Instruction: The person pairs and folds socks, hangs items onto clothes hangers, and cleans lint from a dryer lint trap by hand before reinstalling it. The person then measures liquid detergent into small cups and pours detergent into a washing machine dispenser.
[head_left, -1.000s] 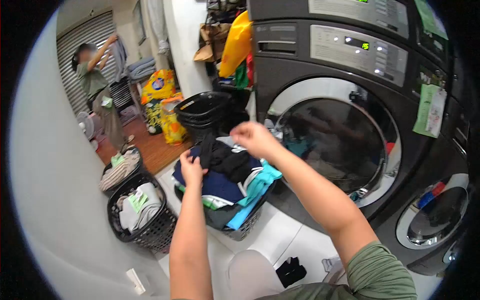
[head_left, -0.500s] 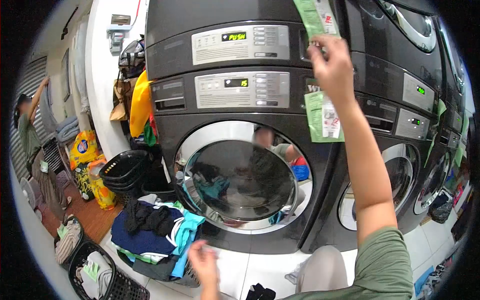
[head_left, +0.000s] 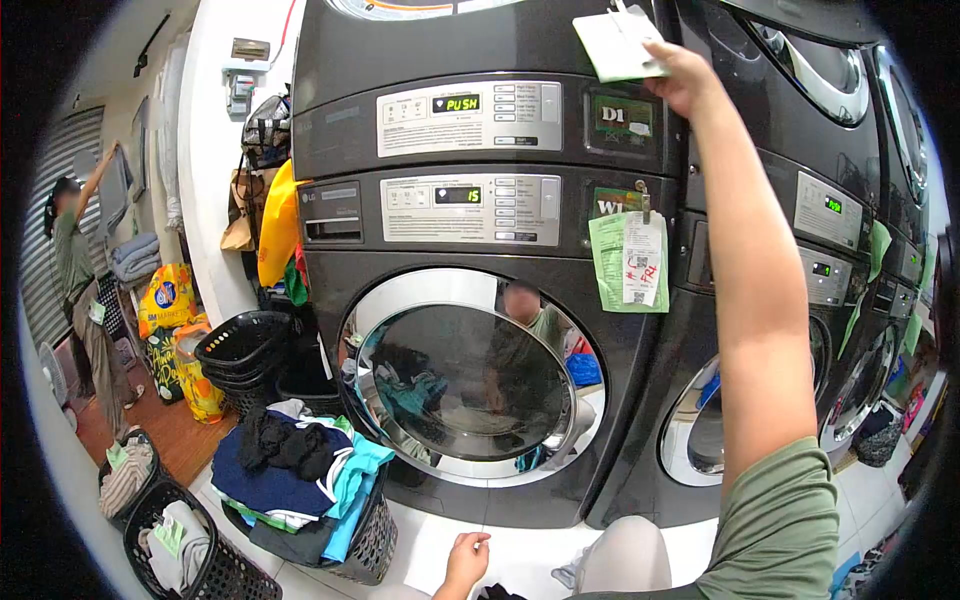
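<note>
My right hand (head_left: pixel 685 78) is raised at the upper right, fingers pinched on the lower corner of a pale paper slip (head_left: pixel 615 45). The slip hangs tilted from a clip at the top of the view, in front of the upper dark machine (head_left: pixel 450 50). Below it, a green slip with a white receipt (head_left: pixel 632 262) is clipped over the W1 label of the lower washer. My left hand (head_left: pixel 466 562) is low in front of the washer, fingers loosely curled, nothing visible in them. To its left stands a basket (head_left: pixel 370 545) heaped with folded clothes (head_left: pixel 290 470).
The washer's round door (head_left: pixel 470 380) is closed; its display reads 15. Stacked black baskets (head_left: pixel 245 350) and filled baskets (head_left: pixel 190 540) are on the left. Another person (head_left: pixel 80 260) reaches up to hanging cloth at far left. More machines (head_left: pixel 830 200) line the right.
The paper slip in my right hand has swung up, turning its pale side toward me and uncovering the D1 label. My left hand has moved lower and right. The view has shifted slightly.
</note>
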